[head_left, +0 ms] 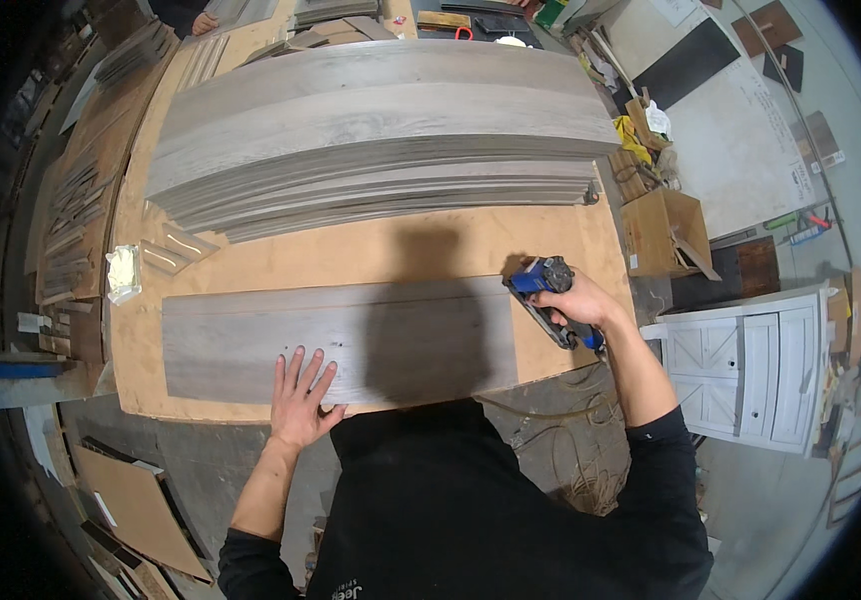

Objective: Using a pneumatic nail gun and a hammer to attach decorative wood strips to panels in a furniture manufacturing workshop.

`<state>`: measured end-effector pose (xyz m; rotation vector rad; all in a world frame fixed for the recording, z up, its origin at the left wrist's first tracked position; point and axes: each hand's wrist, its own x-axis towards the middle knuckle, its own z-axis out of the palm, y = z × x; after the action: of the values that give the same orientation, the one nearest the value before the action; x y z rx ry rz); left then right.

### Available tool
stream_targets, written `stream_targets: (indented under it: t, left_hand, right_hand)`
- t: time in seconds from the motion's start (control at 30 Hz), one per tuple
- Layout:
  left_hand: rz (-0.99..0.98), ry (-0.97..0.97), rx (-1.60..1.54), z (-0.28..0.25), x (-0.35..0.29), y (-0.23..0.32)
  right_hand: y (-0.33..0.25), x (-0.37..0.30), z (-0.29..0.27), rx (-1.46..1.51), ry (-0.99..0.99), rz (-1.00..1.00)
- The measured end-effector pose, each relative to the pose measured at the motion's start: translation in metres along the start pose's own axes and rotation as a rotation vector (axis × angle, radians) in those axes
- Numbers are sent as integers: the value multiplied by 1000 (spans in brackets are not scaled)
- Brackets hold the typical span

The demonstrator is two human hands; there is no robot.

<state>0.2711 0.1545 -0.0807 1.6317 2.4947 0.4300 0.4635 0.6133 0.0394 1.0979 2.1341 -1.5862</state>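
Flat on the workbench lies a grey wood-grain panel, close to the front edge. My left hand rests on its near edge with the fingers spread, holding nothing. In my right hand is a blue and black nail gun, gripped by its handle. Its nose is over or against the panel's right end; whether it touches, I cannot tell. My shadow falls across the middle of the panel.
A tall stack of similar grey planks fills the bench's far side. Small wood pieces lie at its left. Right of the bench stand a cardboard box and a white cabinet. A hose coils below. Another person's hand shows far left.
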Motion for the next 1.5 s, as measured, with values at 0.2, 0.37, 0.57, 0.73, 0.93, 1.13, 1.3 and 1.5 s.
stream_targets:
  t: [0.2, 0.37, 0.57, 0.73, 0.93, 1.13, 1.3, 1.5]
  left_hand:
    - [19, 31, -1, 1, 1, -1]
    - [14, 42, 3, 1, 1, 0]
    - [49, 43, -9, 1, 0, -2]
    - [9, -32, 18, -4, 2, 10]
    - [122, -166, 54, 8, 38, 46]
    - [220, -146, 53, 19, 50, 53]
    - [247, -65, 41, 20, 51, 52]
    - [207, -119, -32, 20, 47, 44]
  right_hand:
    - [11, -4, 2, 31, 23, 12]
    - [10, -4, 4, 28, 21, 34]
    - [12, -9, 8, 13, 43, 34]
    - [-1, -45, 22, 154, 127, -7]
    - [29, -74, 38, 252, 129, 63]
    - [25, -79, 51, 133, 108, 164]
    - [18, -80, 54, 116, 102, 189]
    - [9, -95, 71, 338, 176, 92]
